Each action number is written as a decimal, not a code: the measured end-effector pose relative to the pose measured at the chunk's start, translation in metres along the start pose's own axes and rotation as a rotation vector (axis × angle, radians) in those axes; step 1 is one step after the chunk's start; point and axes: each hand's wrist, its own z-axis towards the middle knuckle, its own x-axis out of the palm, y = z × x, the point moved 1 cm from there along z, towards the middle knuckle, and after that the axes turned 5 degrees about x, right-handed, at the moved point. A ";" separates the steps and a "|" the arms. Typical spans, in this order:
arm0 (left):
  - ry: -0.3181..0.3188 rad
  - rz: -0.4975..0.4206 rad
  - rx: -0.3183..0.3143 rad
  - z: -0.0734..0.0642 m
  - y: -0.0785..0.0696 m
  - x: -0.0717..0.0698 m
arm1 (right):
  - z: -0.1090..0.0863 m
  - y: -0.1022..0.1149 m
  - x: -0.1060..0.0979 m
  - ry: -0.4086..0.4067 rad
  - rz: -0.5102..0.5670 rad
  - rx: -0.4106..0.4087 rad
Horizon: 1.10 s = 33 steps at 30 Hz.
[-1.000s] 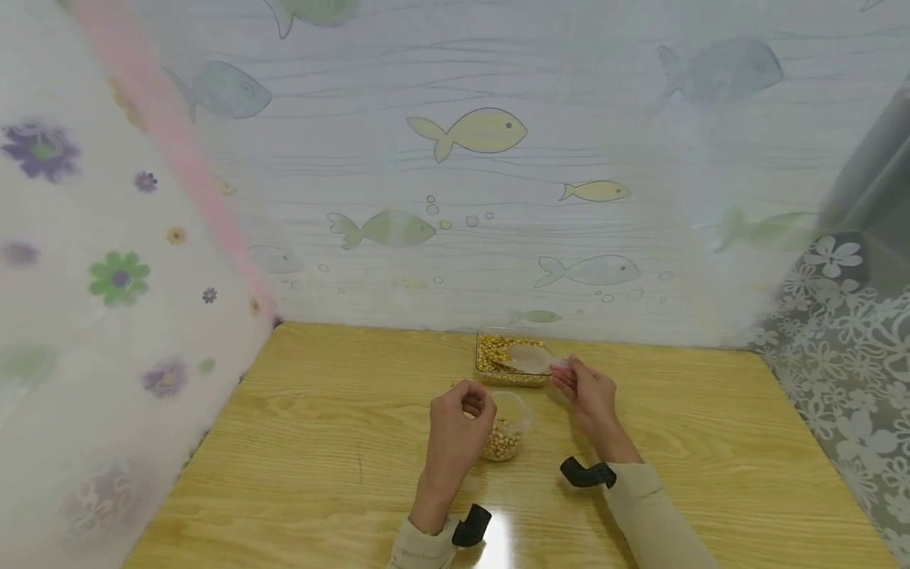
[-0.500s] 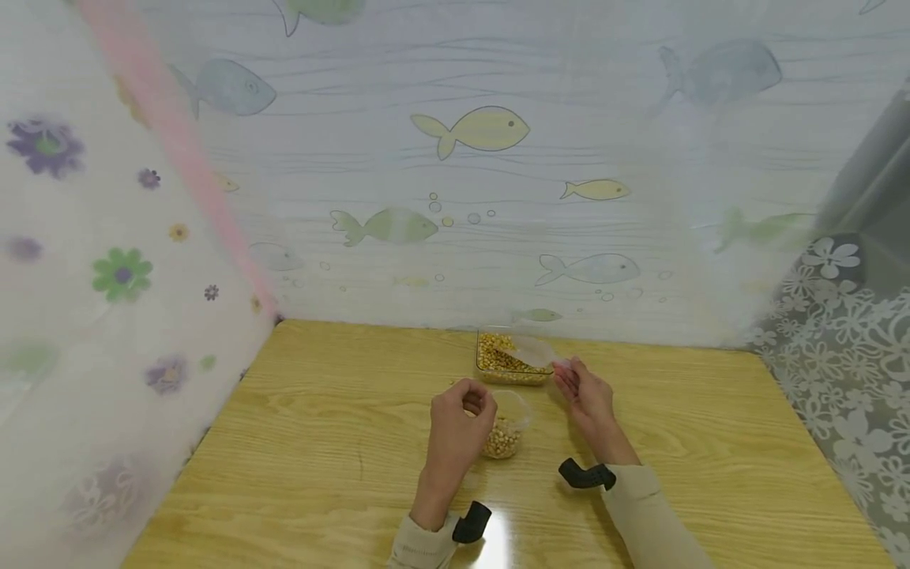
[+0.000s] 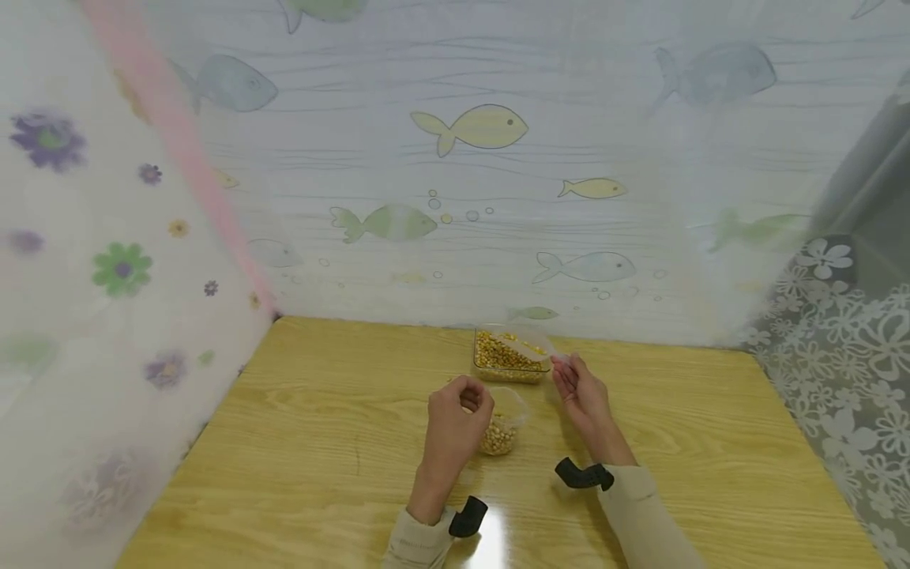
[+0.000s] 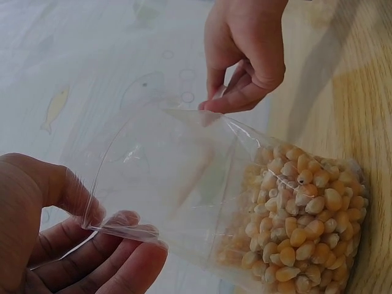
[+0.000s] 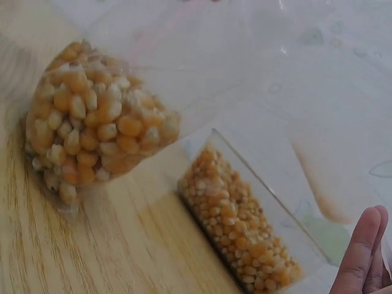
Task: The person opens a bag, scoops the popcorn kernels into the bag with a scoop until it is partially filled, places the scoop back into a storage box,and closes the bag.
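My left hand (image 3: pixel 458 415) pinches the rim of a clear plastic bag (image 4: pixel 141 165) between thumb and fingers. The mouth of the bag gapes, and corn kernels (image 4: pixel 300 226) fill its lower part, which stands on the table. To the right, my right hand (image 3: pixel 586 395) grips the handle of a pale, translucent scoop (image 3: pixel 536 340). Its broad blade is over a clear rectangular container (image 3: pixel 510 374) of yellow corn kernels behind the bag. In the right wrist view only some fingers (image 5: pixel 361 251) of the right hand show, at the lower right edge.
The wooden table (image 3: pixel 320 411) meets a fish-printed wall covering (image 3: pixel 455 174) just behind the container. A flower-printed covering (image 3: pixel 121 269) rises on the left, and a lacy grey curtain (image 3: pixel 839 316) hangs on the right. Black wrist mounts (image 3: pixel 583 474) stick out at both cuffs.
The scoop has lifted and tilted in my right hand, its blade shifting back so more kernels in the container show. My left hand keeps its hold on the bag rim.
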 end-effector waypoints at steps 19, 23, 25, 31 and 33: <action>0.009 0.014 0.013 0.007 0.006 -0.001 | -0.025 0.004 0.020 0.062 0.029 -0.011; 0.010 0.013 0.004 0.007 0.006 -0.002 | -0.034 0.005 0.023 0.081 0.032 -0.013; 0.011 0.009 -0.004 0.008 0.006 -0.002 | -0.038 0.005 0.023 0.085 0.024 -0.009; 0.012 0.001 -0.026 0.008 0.006 -0.003 | -0.050 0.003 0.016 0.091 -0.062 -0.001; 0.012 0.001 -0.033 0.008 0.007 -0.004 | -0.053 0.001 0.013 0.086 -0.094 -0.001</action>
